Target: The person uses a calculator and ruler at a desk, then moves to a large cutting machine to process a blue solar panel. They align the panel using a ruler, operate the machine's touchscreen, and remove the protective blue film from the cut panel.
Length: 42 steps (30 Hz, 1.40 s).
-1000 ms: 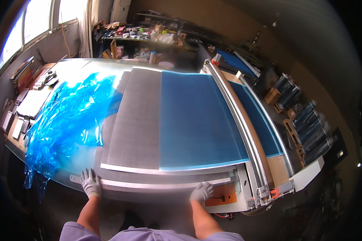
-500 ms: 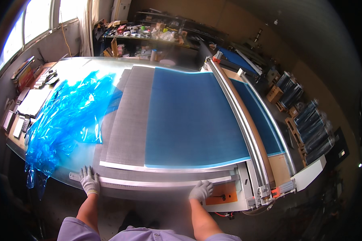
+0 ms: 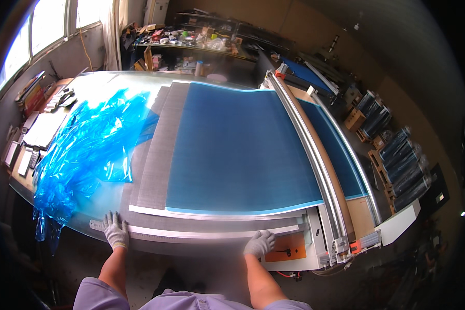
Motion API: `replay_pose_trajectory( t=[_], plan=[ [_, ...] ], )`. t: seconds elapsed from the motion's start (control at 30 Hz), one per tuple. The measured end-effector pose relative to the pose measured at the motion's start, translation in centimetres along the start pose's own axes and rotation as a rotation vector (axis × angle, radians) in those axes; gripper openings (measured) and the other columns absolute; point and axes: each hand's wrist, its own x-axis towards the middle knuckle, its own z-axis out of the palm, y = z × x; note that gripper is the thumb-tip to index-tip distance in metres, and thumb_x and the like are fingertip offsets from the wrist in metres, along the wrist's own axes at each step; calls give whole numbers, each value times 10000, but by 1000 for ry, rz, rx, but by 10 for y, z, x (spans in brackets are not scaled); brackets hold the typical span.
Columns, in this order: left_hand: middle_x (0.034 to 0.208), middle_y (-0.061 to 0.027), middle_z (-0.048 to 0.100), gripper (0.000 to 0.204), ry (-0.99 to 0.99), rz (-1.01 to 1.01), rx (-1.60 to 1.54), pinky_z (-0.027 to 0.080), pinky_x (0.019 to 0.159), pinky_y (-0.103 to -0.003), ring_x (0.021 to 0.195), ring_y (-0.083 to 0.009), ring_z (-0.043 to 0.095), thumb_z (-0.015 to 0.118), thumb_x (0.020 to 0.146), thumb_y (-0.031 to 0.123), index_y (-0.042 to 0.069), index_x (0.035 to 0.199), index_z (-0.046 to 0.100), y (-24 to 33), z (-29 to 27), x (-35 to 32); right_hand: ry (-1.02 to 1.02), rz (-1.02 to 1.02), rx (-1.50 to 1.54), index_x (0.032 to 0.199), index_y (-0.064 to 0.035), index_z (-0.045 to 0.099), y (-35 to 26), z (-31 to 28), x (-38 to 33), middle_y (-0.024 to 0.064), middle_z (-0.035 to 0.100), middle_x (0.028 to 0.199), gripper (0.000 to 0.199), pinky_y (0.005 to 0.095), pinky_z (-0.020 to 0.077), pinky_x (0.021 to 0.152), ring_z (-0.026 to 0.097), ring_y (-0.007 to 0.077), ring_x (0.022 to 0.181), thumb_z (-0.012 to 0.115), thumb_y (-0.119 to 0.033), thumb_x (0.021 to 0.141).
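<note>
My left hand (image 3: 117,232), in a pale knitted glove, lies flat with fingers spread at the table's near edge, over the end of a long metal ruler (image 3: 96,225). A white strip (image 3: 212,234) runs rightward from it. My right hand (image 3: 259,244), gloved too, is curled closed beside an orange panel (image 3: 289,249); whatever its fingers may hold is hidden. Beyond the strip, a blue sheet (image 3: 243,150) comes from under the rollers (image 3: 310,155) and covers part of a grey mesh-like sheet (image 3: 152,150), which has a white near edge.
Crumpled clear blue film (image 3: 82,160) is heaped on the left of the table and hangs over its near edge. A side table (image 3: 41,132) with papers and a calculator adjoins it. Behind stands a cluttered bench (image 3: 191,46). Wrapped rolls (image 3: 405,165) stand on pallets at right.
The blue sheet has advanced leftward from the rollers, covering more of the grey sheet. Both my hands have stayed almost where they were.
</note>
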Motion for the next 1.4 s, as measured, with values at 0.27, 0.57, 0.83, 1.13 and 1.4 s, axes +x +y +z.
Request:
replay_pose_trajectory(
  t=[0.27,0.57,0.83,1.13,1.4],
  plan=[
    [1544,-173,437,543,-11,-9,-12,272,1205,-467,1450,-387,347,643,919,291,76,1410,557,2,-4,-1,14,-37,9,1179,-94,552,2,-1,0,130,526,1322,341,452,387,1019,487,329,1239,589,-353,961],
    [1533,-176,445,546,35,27,25,290,1195,-476,1436,-390,360,652,907,302,73,1396,570,-9,11,2,38,-50,4,1184,-83,545,3,4,0,141,532,1284,343,461,399,997,496,333,1214,574,-348,968],
    [1536,-169,443,531,29,19,18,280,1201,-477,1440,-391,356,646,911,298,80,1390,572,-4,7,2,75,-52,-14,1192,-88,538,5,9,1,144,529,1286,353,472,397,1004,493,341,1225,560,-365,975],
    [1539,-188,431,536,42,32,18,296,1185,-480,1419,-407,371,648,904,285,65,1386,566,-1,6,0,15,-36,-9,1188,-93,535,3,3,1,142,524,1304,352,468,398,1007,493,337,1226,562,-370,973],
    [1547,-158,434,525,12,10,32,288,1199,-464,1447,-377,352,624,931,307,75,1398,562,0,3,1,60,-52,-5,1174,-87,535,7,14,2,127,514,1307,332,470,399,969,486,322,1210,573,-336,957]
  ],
)
